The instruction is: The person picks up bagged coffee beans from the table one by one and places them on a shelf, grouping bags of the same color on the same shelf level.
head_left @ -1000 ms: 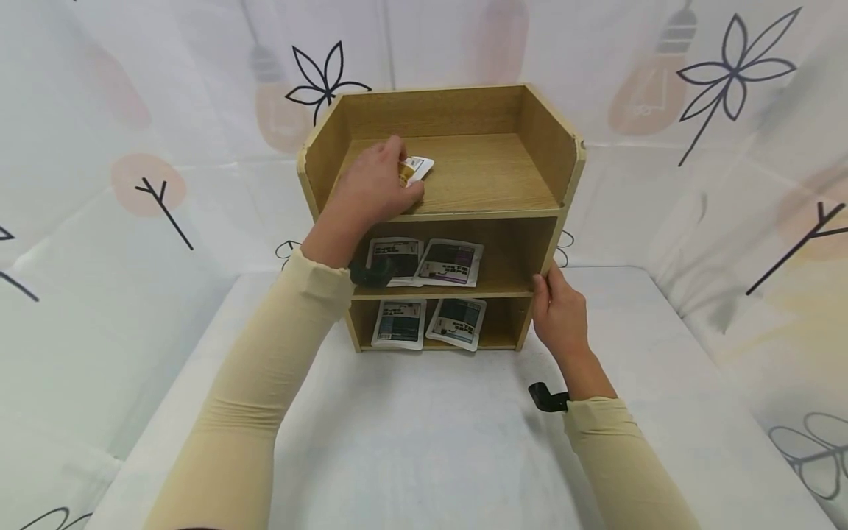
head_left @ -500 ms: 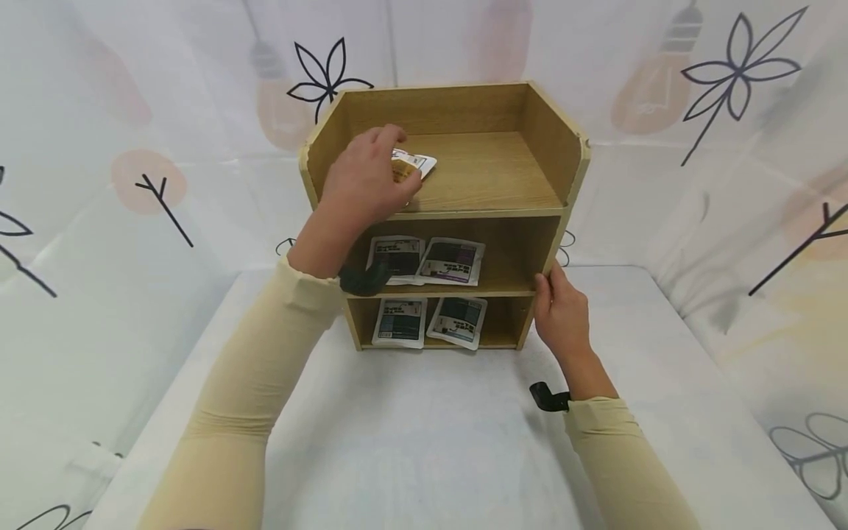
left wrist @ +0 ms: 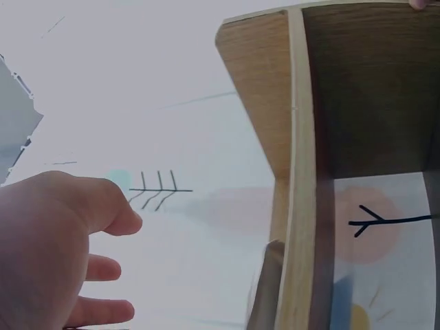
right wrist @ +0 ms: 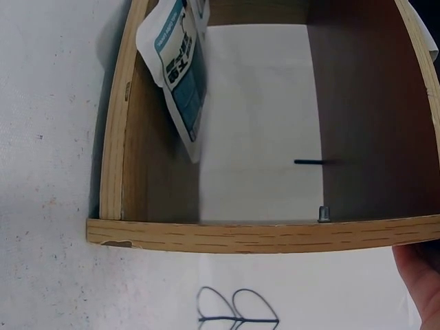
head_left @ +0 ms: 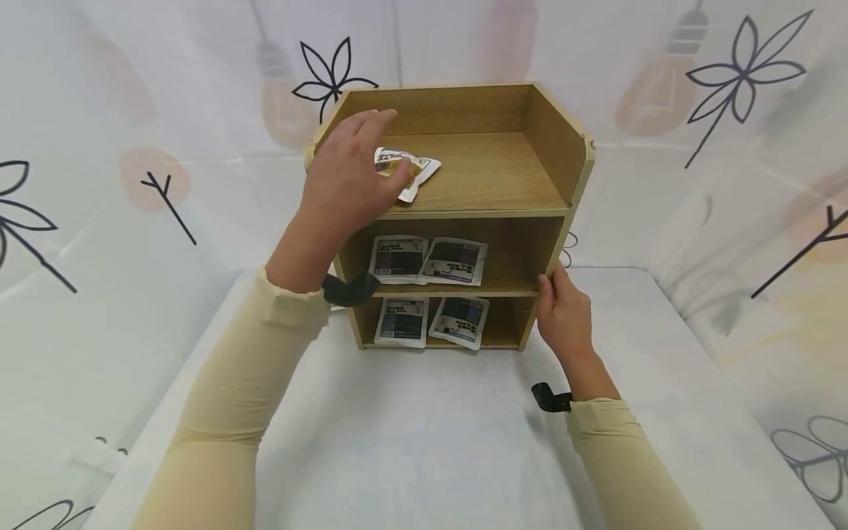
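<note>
A three-tier wooden shelf unit (head_left: 490,173) stands on a white table (head_left: 430,434). A small white-and-yellow packet (head_left: 419,171) lies on the top tier at the left. My left hand (head_left: 361,165) hovers just above and left of it with fingers spread; the left wrist view shows that hand (left wrist: 55,254) holding nothing beside the shelf's side panel (left wrist: 302,172). My right hand (head_left: 559,305) grips the shelf's right side panel at mid height, thumb on the front edge. In the right wrist view only its edge (right wrist: 421,289) shows.
Two dark-labelled packets (head_left: 397,258) (head_left: 454,262) lie on the middle tier and two more (head_left: 400,322) (head_left: 458,322) on the bottom tier; one teal packet (right wrist: 180,62) shows in the right wrist view. A printed white curtain (head_left: 695,147) surrounds the table.
My left hand has lifted off the small packet and drawn up and to the left, leaving the packet on the top tier. The right hand has stayed on the side panel.
</note>
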`<state>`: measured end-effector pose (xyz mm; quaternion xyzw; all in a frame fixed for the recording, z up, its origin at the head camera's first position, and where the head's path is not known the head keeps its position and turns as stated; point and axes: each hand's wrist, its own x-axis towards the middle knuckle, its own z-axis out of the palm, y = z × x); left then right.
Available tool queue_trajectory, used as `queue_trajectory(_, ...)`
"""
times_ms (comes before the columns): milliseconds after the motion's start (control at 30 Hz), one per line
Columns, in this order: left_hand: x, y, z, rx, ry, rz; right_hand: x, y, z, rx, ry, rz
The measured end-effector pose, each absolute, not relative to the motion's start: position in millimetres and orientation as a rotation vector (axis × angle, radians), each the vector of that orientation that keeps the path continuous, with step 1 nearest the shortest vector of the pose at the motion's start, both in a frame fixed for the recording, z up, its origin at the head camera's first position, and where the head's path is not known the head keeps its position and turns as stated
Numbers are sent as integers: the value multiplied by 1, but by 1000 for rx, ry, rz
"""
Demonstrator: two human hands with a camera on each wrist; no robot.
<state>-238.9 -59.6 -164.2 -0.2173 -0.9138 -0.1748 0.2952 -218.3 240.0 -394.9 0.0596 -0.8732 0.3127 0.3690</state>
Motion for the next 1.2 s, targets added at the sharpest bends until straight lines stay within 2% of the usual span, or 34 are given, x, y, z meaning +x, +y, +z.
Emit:
queue_trajectory(600,-229,-98,-171,-439,-2393,-618,-220,239,-396,143,-2232,828)
queue_trajectory(967,-233,-120,-191,-394,-2317,-684,-221,235,-387,20,-2298,1082)
queue_trajectory(1200,-234,-130,-198,-383,-2230,-755,-229,232,-387,6,-2273,1039)
